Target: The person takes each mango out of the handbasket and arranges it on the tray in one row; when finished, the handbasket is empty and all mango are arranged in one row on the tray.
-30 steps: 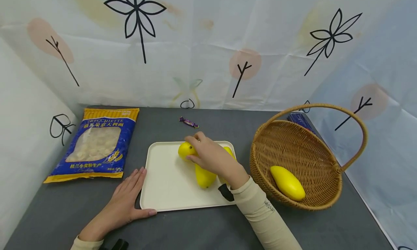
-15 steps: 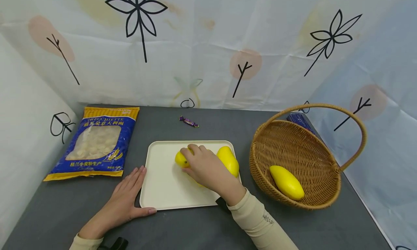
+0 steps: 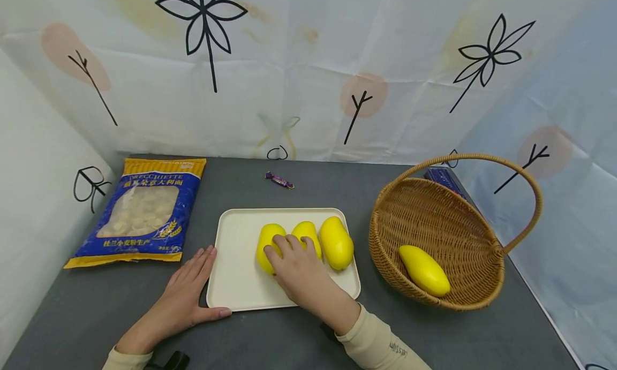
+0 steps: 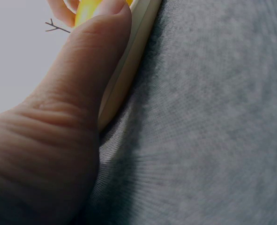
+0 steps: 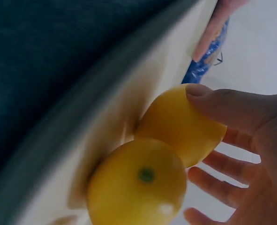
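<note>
Three yellow mangoes lie side by side on a cream tray [image 3: 236, 279]: the left mango [image 3: 266, 236], the middle mango [image 3: 305, 231] and the right mango [image 3: 336, 244]. Over the left and middle ones is my right hand [image 3: 306, 273], fingers spread and loosely bent. Its thumb [image 5: 208, 93] touches one mango [image 5: 180, 122] in the right wrist view, where another mango [image 5: 138, 187] sits nearer the camera. That mango partly hides a finger. My left hand [image 3: 185, 295] rests with straight fingers along the tray's left edge, its thumb [image 4: 96, 51] at the near corner.
A wicker basket [image 3: 434, 209] with a tall handle stands on the right, with a yellow mango [image 3: 424, 271] inside. Behind it is a dark blue box [image 3: 444, 180]. A blue pasta bag [image 3: 144, 209] lies on the left; a purple wrapped candy [image 3: 279, 180] lies beyond the tray.
The mango under my right hand has turned lengthwise and come down on the tray's middle. My right hand has drawn back toward me, uncovering the middle mango. The left hand stays still.
</note>
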`<state>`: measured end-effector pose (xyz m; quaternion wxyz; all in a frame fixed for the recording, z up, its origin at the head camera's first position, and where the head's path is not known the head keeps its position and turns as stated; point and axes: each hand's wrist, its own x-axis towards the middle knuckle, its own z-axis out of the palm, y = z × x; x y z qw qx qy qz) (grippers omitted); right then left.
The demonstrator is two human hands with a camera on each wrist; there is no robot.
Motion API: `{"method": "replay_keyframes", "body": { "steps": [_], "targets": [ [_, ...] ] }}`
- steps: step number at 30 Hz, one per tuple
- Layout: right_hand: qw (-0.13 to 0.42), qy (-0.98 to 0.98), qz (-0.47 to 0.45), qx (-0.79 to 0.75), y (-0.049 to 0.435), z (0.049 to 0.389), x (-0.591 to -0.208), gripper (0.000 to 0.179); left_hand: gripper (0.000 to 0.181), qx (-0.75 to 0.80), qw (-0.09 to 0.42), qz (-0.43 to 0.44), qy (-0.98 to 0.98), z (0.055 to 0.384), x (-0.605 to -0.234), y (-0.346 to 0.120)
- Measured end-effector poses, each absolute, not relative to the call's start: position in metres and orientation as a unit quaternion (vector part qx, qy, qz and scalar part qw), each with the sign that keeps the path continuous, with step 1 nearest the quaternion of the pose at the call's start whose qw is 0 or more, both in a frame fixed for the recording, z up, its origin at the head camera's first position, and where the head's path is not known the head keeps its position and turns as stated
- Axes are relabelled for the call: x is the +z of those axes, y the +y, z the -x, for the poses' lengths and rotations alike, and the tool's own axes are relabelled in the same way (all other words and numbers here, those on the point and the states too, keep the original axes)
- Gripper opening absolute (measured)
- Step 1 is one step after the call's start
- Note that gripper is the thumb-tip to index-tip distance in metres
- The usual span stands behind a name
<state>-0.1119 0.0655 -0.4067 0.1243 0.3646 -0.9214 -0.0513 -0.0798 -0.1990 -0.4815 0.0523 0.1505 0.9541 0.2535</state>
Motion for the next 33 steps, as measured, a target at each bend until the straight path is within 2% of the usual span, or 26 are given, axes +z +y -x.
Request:
{"method": "replay_keyframes", "body": {
  "steps": [9, 33],
  "targets": [
    [0.161, -0.918, -0.362, -0.035, 0.067, 0.108, -0.421, 0.047, 0.123, 0.258, 0.044, -0.155, 0.953, 0.078, -0.483, -0.199],
    [0.164, -0.919, -0.357, -0.039, 0.074, 0.103, -0.421, 0.057, 0.124, 0.244, 0.041, -0.154, 0.957, 0.079, -0.485, -0.199]
  ]
}}
